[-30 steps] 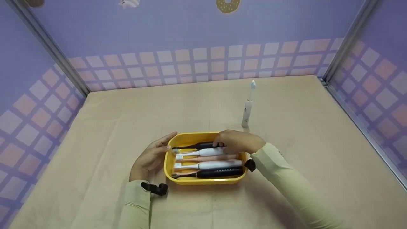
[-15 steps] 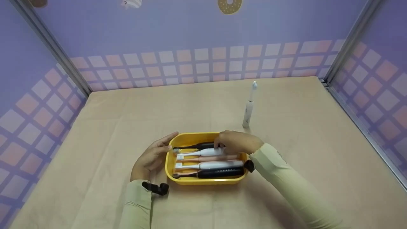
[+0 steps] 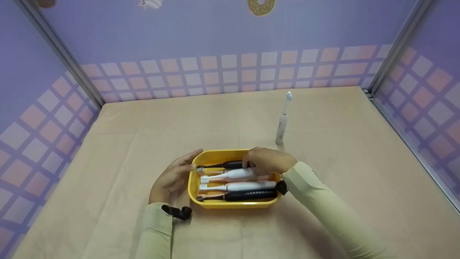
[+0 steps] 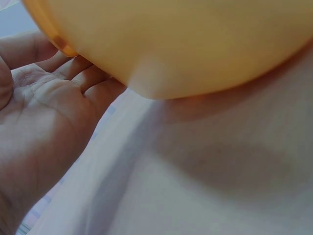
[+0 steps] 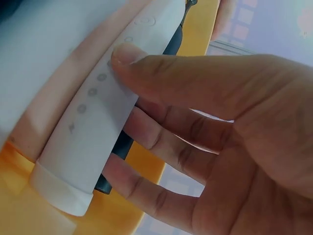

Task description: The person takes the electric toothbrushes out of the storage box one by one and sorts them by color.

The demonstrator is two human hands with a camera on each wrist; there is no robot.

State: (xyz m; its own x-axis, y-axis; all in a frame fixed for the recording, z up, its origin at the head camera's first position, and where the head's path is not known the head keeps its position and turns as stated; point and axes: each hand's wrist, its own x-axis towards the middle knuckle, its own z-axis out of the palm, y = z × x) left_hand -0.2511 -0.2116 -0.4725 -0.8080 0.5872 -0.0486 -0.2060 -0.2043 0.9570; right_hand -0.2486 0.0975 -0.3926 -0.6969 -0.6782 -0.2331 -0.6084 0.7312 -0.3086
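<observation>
A yellow plastic basket [image 3: 233, 205] holds several electric toothbrushes lying side by side. My left hand [image 3: 173, 178] grips its left end, thumb at the rim and fingers against the outer wall. Inside, my right hand [image 3: 267, 160] pinches a white electric toothbrush [image 5: 93, 112] by the handle, thumb on its button side and fingers along the other. That brush overlaps a pink toothbrush [image 5: 73, 78]. Behind it lies a black toothbrush [image 3: 231, 164], partly covered by my right hand. Toward the front are another white toothbrush [image 3: 248, 186] and a black toothbrush [image 3: 249, 195].
Beyond the basket, a white electric toothbrush [image 3: 281, 126] stands upright on the cream-covered table [image 3: 172, 126]. Purple checkered panels [image 3: 230, 68] close off the back and both sides. Each wrist carries a small black camera.
In my right hand the white toothbrush has shifted slightly toward the front, over the pink one, and a pinkish neck now shows behind it. My left hand stays on the basket.
</observation>
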